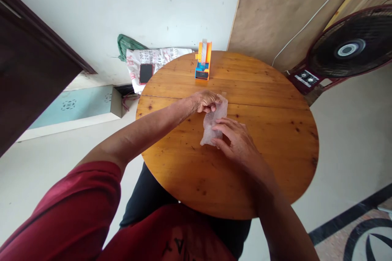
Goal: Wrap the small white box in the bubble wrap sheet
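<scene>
A whitish, translucent wrap [214,119] lies lengthwise on the round wooden table [275,138], in front of me. My left hand [208,102] is at its far end, fingers curled, pinching the upper edge near a small piece of clear tape [223,94]. On the near right side of the wrap rests my right hand [234,136], its fingers apart and touching the surface. Whatever may be inside the wrap cannot be made out.
An orange and blue tape dispenser [203,60] stands at the table's far edge. Beyond the left edge are a printed white sack [162,58], a dark phone-like object [146,74] and a green bag [128,45]. A fan [349,49] stands at the right.
</scene>
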The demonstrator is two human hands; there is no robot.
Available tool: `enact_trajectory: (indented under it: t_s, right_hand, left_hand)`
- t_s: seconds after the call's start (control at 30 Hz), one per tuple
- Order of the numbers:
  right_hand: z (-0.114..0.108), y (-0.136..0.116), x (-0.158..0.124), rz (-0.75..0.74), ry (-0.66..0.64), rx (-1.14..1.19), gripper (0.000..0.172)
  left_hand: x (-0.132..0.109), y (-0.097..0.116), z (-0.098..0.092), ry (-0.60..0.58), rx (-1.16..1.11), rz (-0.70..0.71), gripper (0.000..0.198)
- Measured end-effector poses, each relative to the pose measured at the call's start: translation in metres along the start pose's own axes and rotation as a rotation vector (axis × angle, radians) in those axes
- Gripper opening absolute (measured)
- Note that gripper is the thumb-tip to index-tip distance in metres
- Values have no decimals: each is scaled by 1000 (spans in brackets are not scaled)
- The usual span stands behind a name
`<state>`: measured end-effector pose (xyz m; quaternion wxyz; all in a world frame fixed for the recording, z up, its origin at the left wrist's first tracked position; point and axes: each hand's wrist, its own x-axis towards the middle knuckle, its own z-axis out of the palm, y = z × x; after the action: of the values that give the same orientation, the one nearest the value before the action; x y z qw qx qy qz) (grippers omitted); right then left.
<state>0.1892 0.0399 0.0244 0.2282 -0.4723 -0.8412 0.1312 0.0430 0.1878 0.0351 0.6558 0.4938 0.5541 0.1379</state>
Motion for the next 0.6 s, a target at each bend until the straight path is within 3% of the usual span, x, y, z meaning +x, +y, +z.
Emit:
enact_trajectory:
  t_s: [0.6]
  right_hand:
    - [-1,-2,1,11,-15,31,25]
  left_hand:
    - [1,-1,-2,31,-75,10,16]
